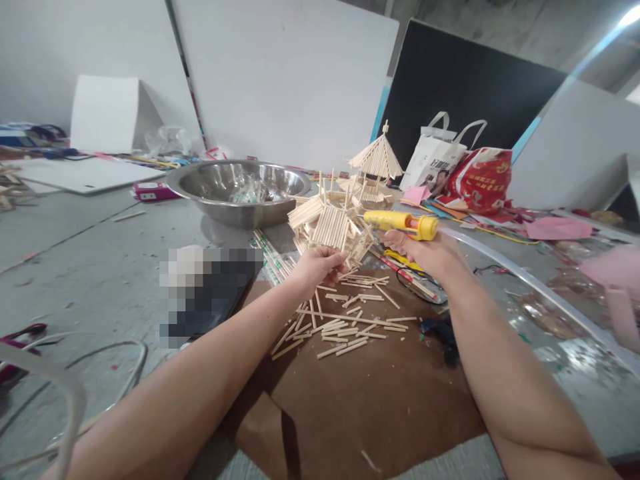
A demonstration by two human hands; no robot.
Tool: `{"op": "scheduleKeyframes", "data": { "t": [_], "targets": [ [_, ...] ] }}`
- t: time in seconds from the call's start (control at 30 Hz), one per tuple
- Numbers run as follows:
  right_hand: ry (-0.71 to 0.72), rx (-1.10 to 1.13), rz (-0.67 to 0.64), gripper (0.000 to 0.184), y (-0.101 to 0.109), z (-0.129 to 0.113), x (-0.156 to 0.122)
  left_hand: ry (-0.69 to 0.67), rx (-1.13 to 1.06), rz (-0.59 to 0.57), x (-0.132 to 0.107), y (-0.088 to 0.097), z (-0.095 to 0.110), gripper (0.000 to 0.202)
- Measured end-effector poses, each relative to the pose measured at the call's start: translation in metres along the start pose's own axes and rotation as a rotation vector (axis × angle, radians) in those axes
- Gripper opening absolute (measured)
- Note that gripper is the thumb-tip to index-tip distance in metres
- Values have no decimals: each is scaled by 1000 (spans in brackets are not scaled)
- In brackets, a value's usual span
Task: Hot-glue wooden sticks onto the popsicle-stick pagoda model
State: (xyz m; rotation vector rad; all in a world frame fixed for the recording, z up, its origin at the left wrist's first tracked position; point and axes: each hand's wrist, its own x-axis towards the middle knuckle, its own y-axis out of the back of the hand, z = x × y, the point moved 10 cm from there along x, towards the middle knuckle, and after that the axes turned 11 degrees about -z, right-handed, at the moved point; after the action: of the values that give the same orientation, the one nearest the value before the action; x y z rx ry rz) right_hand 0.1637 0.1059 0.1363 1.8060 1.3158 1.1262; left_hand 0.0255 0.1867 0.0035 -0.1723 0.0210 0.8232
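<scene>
My right hand (425, 252) is wrapped around a yellow hot glue gun (393, 221). A long translucent glue stick (530, 283) trails from its back end, and its nozzle points left at the model. With fingers closed, my left hand (320, 268) grips the near lower edge of a model pavilion (330, 225) built from thin wooden sticks. The model's slatted roof panels face me, and several sticks rise from its top. My fingertips are partly hidden. Loose short wooden sticks (345, 327) lie scattered below my hands on a brown sheet (370, 407).
A steel basin (240, 213) holding plastic wrap stands behind left. Behind the model is a pointed stick roof (378, 157). A dark, blurred-out object (215, 293) lies left. White and red bags (480, 180) stand back right. Cables (135, 360) loop at lower left.
</scene>
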Motion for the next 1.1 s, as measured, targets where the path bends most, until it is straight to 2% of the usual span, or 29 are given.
{"op": "scheduleKeyframes", "data": {
  "t": [0.53, 0.73, 0.83, 0.93, 1.0, 1.1],
  "targets": [
    [41, 31, 1, 35, 0, -4, 2, 13, -36, 28, -1, 2, -1, 16],
    [26, 34, 4, 34, -1, 1, 3, 19, 26, -27, -3, -2, -2, 16],
    [23, 66, 8, 32, 0, 8, 4, 31, 184, -169, -8, -10, 0, 19],
    [44, 87, 28, 31, 2, 13, 4, 46, 492, -333, -16, -20, 3, 22],
    [52, 89, 45, 32, 4, 13, 3, 17, 734, -344, -19, -23, 8, 22],
    [54, 77, 36, 33, 4, 8, 3, -50, 1083, -278, -22, -31, 15, 17]
  ]
}}
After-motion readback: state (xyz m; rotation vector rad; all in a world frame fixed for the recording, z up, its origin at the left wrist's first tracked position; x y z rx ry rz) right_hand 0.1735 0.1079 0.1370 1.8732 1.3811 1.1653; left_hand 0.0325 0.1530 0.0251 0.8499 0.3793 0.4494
